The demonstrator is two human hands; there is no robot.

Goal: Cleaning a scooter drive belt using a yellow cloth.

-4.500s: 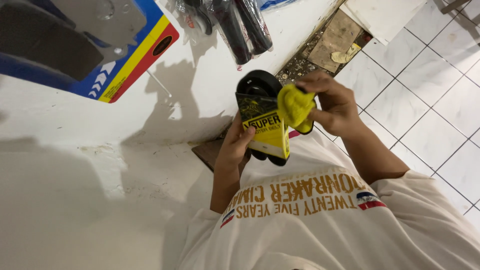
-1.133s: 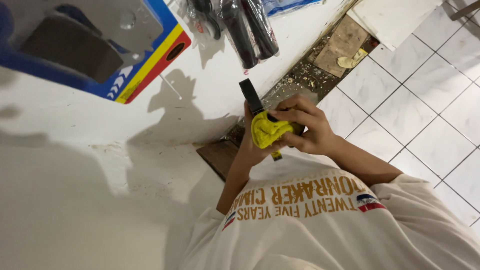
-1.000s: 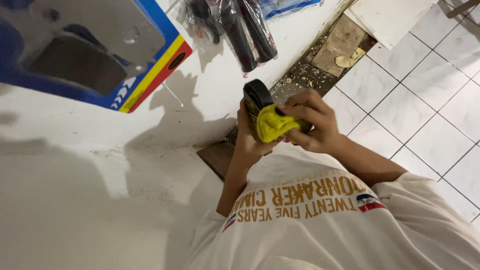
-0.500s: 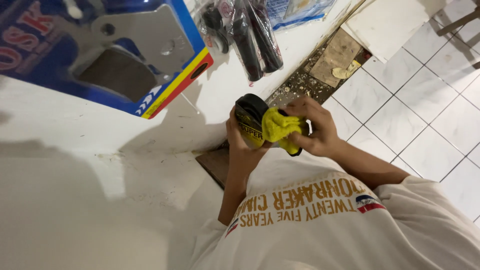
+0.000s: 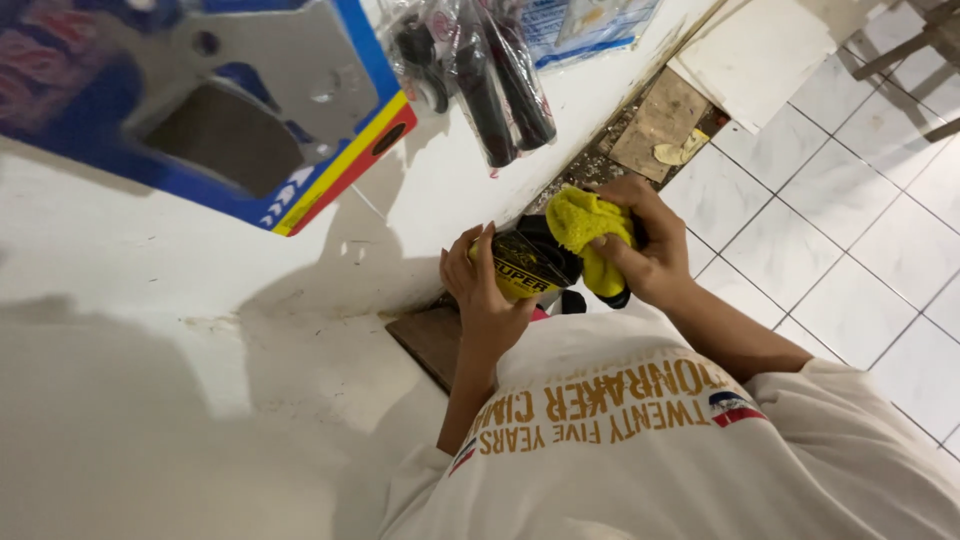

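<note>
My left hand grips a black and yellow packaged part close to my chest. My right hand presses a yellow cloth against the top of that part, fingers curled round the cloth. Both hands meet just off the edge of the white counter, above my cream printed shirt.
A blue, yellow and red box with a grey metal piece lies at the counter's far left. Black grips in clear bags lie beyond. Brown board pieces and a white tile rest by the white tiled floor.
The packaged part has been turned several ways in my hands while the cloth rubs it. My view has shifted, so the blue box now shows more on the left.
</note>
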